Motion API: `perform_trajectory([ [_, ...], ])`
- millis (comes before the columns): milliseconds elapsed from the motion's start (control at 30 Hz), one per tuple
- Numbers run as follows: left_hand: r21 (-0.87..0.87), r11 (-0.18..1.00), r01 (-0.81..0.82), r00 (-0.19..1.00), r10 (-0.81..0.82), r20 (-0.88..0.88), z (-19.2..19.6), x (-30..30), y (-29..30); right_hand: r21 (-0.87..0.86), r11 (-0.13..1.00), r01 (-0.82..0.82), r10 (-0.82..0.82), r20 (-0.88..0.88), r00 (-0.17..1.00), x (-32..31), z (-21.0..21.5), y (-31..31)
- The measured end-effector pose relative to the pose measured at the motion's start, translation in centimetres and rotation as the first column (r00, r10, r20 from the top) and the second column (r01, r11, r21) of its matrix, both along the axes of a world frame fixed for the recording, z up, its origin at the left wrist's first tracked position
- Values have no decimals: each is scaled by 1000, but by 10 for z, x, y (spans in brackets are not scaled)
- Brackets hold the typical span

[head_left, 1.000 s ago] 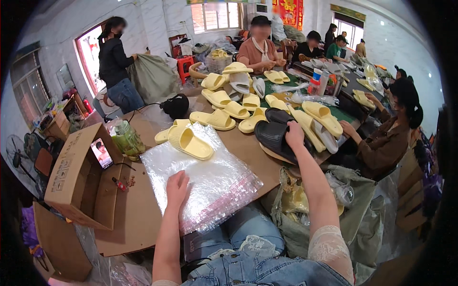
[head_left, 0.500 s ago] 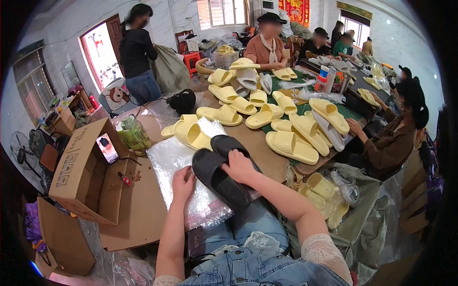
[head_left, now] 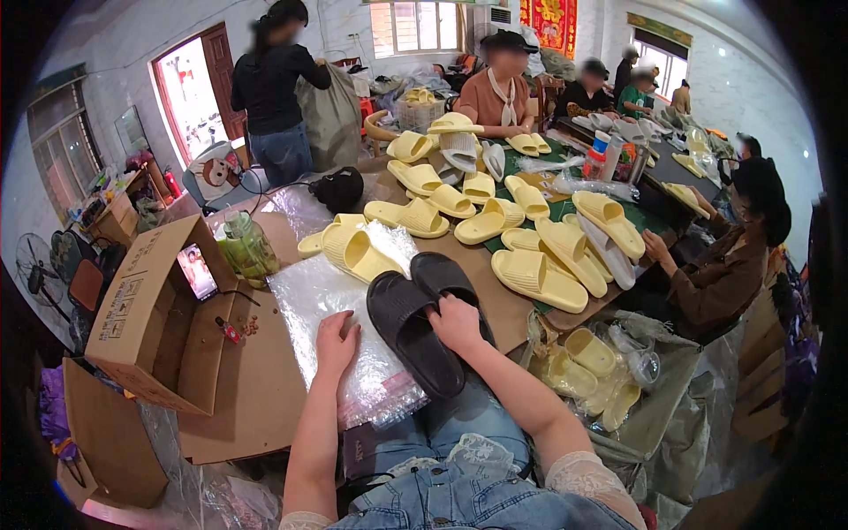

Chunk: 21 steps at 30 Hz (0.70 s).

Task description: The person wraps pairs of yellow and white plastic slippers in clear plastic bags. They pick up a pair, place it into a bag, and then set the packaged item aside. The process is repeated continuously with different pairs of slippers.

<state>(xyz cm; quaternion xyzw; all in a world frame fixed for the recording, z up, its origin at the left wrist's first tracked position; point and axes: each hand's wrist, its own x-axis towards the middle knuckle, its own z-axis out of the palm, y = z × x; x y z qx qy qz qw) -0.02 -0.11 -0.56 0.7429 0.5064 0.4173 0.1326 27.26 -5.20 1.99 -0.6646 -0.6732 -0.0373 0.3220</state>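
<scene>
A pair of black slide slippers [head_left: 415, 331] lies side by side, slightly overlapping, over the near table edge. My right hand [head_left: 458, 325] grips the pair where the two meet, its fingertips hidden inside the slippers. Left of them my left hand [head_left: 336, 344] rests on a stack of clear plastic bags [head_left: 305, 296], holding nothing, thumb and fingers apart. Just beyond the black pair, a yellow slipper [head_left: 358, 252] lies across the far end of the bags.
Many yellow slippers [head_left: 539, 281] and a few grey ones cover the table's middle. An open cardboard box [head_left: 146, 309] with a phone [head_left: 197, 269] stands left, near a green jar [head_left: 246, 247]. A sack of bagged slippers [head_left: 658, 415] is at right. Other people work around the tables.
The black slippers and my right hand have shifted slightly right, away from my left hand. The standing person at back left has drawn a large sack upright.
</scene>
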Motion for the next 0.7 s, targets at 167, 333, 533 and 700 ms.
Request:
perform_trajectory([
  [167, -20, 999, 43, 999, -43, 1, -1, 1, -2, -77, 987, 142, -145, -41, 989, 15, -20, -10],
  [333, -25, 999, 48, 999, -48, 19, 2, -2, -1, -9, 989, 148, -148, -101, 984, 12, -23, -10],
  [533, -42, 998, 45, 999, -44, 13, 4, 0, -4, 0, 989, 151, -150, -114, 982, 12, -23, -11],
  [700, -38, 998, 47, 999, -47, -10, 2, 0, -1, 12, 989, 147, -143, -143, 979, 13, -23, -11],
])
